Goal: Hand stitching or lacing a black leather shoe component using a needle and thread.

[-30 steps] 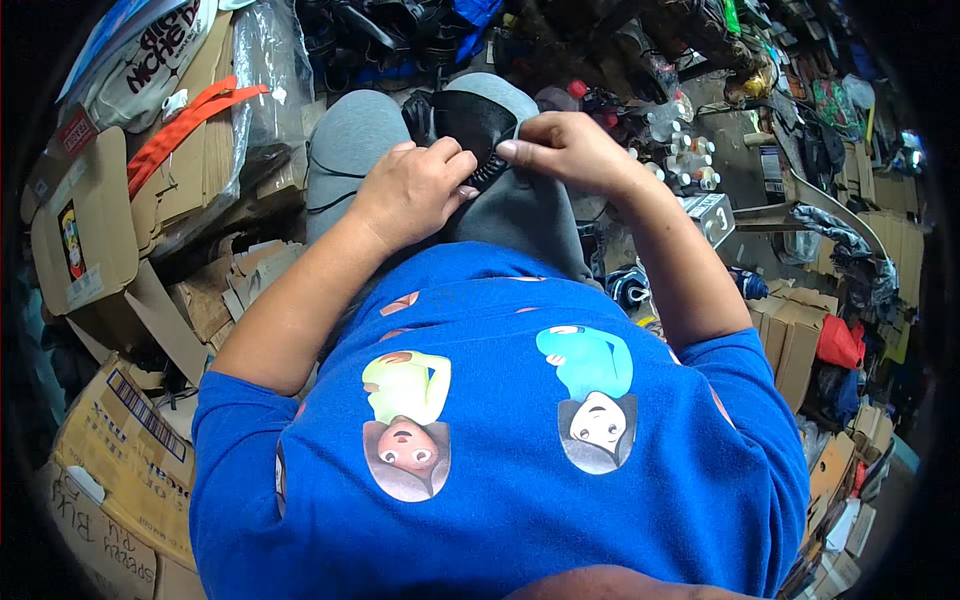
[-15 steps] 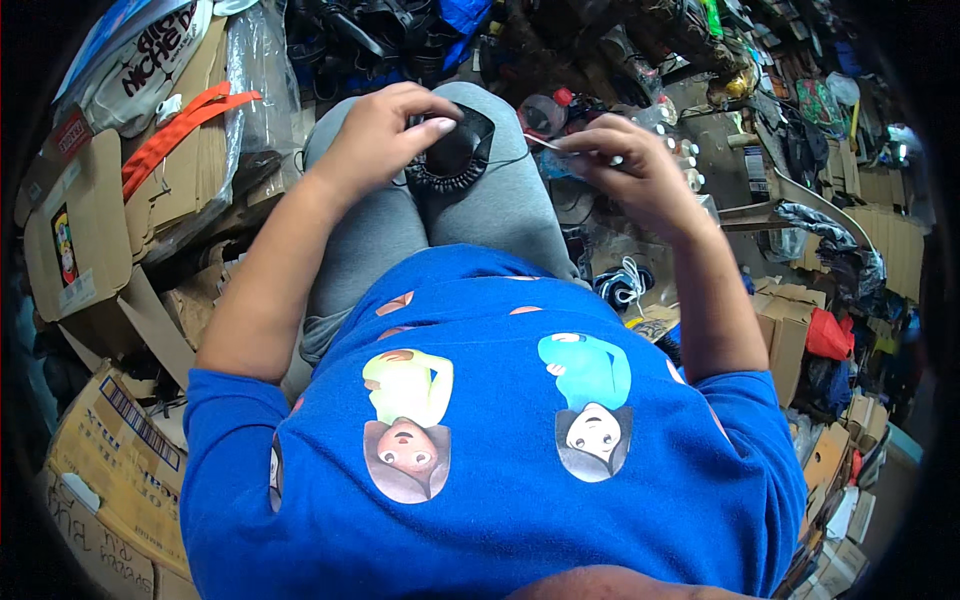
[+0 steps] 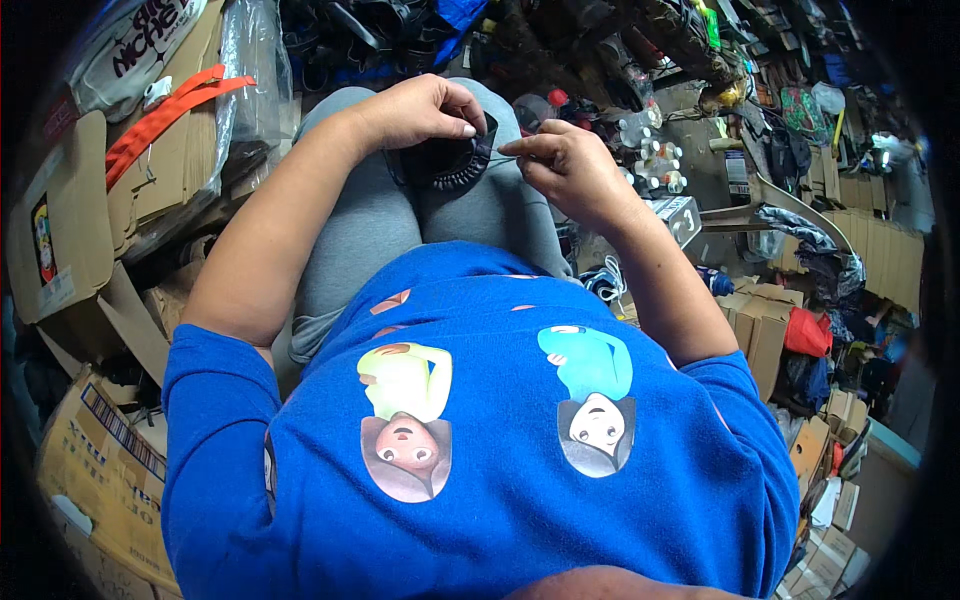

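Observation:
A black piece point(image 3: 437, 163) with a rounded edge of closely spaced loops or stitches lies across my thighs. It resembles part of a shoe, but its exact kind is hard to make out. My left hand point(image 3: 425, 110) reaches over its far side, with thumb and fingers closed on its upper right edge. Beside that edge, my right hand point(image 3: 572, 165) pinches a thin, needle-like tool point(image 3: 506, 151) between thumb and forefinger. The tool's tip points left toward the looped rim; whether it touches cannot be seen. A dark thread runs near the right fingers.
Flattened cardboard boxes point(image 3: 75, 215) and orange straps point(image 3: 165, 115) lie at the left. Black shoes point(image 3: 385, 25) are heaped beyond my knees. Several small bottles point(image 3: 655, 165) stand right of my right hand, near a curved metal bar point(image 3: 790, 195). A red bag point(image 3: 808, 333) sits farther right.
My right hand has moved left with the tool, close to the black piece. My left hand has shifted right, onto the piece's upper right edge.

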`<state>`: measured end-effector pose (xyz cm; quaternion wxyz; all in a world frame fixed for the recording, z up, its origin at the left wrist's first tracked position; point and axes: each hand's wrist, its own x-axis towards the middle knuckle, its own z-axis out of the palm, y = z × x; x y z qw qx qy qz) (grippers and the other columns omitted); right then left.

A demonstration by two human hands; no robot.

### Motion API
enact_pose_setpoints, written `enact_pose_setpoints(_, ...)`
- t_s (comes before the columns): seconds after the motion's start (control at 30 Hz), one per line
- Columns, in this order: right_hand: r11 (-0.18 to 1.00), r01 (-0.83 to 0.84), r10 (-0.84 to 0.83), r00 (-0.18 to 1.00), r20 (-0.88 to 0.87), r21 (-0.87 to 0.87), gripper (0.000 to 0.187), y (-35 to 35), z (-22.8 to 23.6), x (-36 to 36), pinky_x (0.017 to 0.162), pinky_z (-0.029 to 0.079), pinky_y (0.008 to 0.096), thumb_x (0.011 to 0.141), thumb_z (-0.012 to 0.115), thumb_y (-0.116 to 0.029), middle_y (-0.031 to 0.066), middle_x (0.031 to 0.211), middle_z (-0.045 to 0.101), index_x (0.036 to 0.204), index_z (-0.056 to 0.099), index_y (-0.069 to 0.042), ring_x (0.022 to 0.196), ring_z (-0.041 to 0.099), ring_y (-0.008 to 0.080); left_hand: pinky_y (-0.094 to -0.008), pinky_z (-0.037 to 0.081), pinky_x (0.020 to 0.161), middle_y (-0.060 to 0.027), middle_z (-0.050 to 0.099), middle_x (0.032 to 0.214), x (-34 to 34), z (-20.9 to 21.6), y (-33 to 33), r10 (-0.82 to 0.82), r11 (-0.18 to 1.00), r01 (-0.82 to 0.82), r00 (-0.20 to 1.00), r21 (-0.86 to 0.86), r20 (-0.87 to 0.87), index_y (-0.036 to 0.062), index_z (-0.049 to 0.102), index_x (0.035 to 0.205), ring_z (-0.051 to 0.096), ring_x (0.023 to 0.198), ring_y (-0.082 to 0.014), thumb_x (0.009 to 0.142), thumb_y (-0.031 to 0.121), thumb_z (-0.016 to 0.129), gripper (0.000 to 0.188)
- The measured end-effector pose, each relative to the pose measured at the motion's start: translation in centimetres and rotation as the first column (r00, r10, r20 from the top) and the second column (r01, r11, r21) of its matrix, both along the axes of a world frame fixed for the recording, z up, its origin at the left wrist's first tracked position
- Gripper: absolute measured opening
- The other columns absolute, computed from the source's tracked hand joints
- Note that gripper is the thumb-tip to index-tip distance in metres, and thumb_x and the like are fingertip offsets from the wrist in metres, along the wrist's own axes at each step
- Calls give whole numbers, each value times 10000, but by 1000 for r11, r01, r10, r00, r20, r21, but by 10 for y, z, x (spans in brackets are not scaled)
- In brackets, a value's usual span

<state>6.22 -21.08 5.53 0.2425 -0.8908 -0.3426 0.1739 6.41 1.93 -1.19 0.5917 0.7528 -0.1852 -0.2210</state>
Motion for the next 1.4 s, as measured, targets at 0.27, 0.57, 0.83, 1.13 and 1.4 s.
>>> enact_pose_setpoints(0.27,994,44,-43,999,12,-100,227,14,13,-5,786,504,385,752,580,-143,164,874,633,927,711,-79,834,630,320,-285,420,932,-70,664,1010,3,0,6,-65,997,64,997,-30,-33,24,670,1049,583,975,-141,796,59,589,268)
enact_pose_setpoints(0.57,997,42,-37,995,90,-59,229,12,1,-9,739,514,389,749,603,-104,149,849,619,953,708,-108,814,629,316,-301,405,960,-84,670,1010,8,-1,5,-82,996,81,994,-22,-75,28,673,1049,587,986,-156,791,62,590,273)
enact_pose_setpoints(0.83,990,-138,142,984,110,-37,252,4,-1,14,664,511,379,731,632,-59,114,801,593,955,712,-142,728,617,286,-305,403,967,-91,673,1008,8,-1,5,-75,997,72,994,-33,-80,32,679,1040,594,984,-169,793,77,602,263)
enact_pose_setpoints(1.13,987,-157,146,969,199,40,266,4,-13,5,645,502,373,723,649,-47,105,785,586,955,714,-159,708,613,280,-298,433,905,-73,672,940,7,-2,4,-30,999,31,998,18,-54,30,678,1033,596,922,-152,803,126,637,253)
enact_pose_setpoints(1.4,994,40,6,907,-421,102,324,-15,-26,44,823,398,240,744,592,57,-7,827,490,1003,704,-102,849,502,108,-294,472,847,-85,688,963,11,10,-7,-112,983,96,989,154,99,68,684,1044,631,881,-161,790,112,660,259)
